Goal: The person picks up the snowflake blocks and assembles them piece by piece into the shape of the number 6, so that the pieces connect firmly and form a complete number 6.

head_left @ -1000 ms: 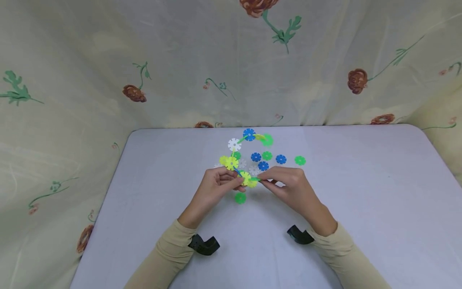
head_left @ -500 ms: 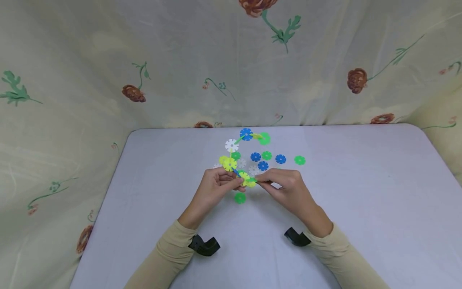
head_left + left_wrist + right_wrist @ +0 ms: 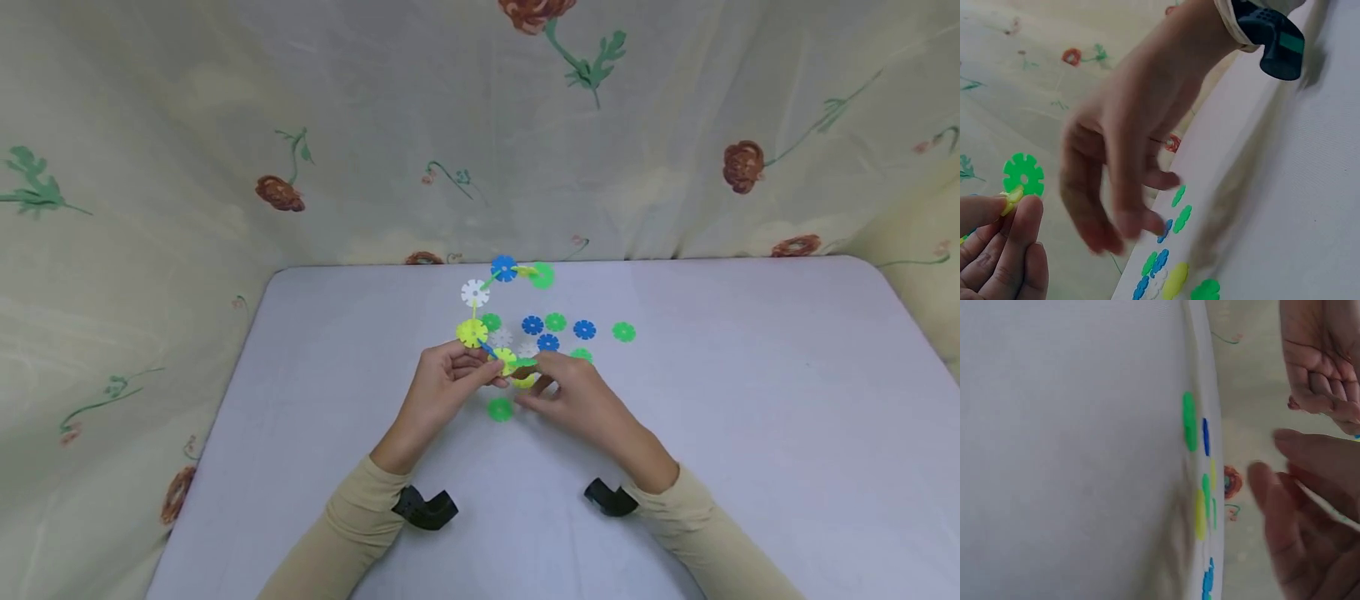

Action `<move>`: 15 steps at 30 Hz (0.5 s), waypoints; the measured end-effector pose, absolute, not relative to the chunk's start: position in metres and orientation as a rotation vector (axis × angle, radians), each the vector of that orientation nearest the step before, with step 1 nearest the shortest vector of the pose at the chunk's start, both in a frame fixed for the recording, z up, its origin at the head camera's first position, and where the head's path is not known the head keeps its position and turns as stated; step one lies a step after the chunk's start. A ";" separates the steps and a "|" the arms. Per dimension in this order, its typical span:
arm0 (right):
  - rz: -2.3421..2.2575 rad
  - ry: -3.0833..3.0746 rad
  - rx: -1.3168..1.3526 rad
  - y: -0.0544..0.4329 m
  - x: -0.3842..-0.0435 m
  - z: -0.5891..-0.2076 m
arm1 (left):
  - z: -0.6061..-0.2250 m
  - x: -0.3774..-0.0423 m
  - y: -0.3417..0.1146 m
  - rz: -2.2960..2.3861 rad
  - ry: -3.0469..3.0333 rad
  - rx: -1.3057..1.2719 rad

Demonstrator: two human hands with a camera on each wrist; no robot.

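One chain of joined discs (image 3: 472,334) is held above the table (image 3: 750,417): the left hand (image 3: 453,375) pinches a yellow disc (image 3: 507,357) in it; the right hand (image 3: 577,390), loosely bent, holds nothing. Pinching close to where discs slot together should limit twisting.

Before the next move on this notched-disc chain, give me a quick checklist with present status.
1. Disc chain held: ok; the left hand pinches its yellow disc.
2. Near green disc on the chain: ok; it stands out from the pinched yellow part.
3. That joint fully seated: cannot tell; too small to judge.
4. Right hand loaded with another disc: not ok; it holds nothing.
5. Spare pieces close by: ok; a loose green disc and blue discs lie on the table.
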State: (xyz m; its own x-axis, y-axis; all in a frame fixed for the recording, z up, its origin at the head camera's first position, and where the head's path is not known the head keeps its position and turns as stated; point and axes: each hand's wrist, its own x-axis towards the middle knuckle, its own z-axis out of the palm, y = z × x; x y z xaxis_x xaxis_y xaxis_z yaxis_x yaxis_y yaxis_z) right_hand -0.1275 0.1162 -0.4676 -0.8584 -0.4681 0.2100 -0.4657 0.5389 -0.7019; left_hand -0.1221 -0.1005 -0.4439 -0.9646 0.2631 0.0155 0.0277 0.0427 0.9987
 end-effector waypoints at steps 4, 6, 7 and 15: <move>-1.036 2.663 -0.765 0.106 -0.129 -0.478 | -0.444 -0.123 -0.101 2.053 2.132 0.255; -0.963 2.653 -0.755 0.100 -0.129 -0.481 | -0.443 -0.123 -0.102 2.061 2.126 0.239; -0.937 2.655 -0.753 0.098 -0.130 -0.482 | -0.443 -0.124 -0.102 2.066 2.120 0.234; -0.928 2.619 -0.673 0.090 -0.133 -0.481 | -0.444 -0.124 -0.103 2.052 2.120 0.232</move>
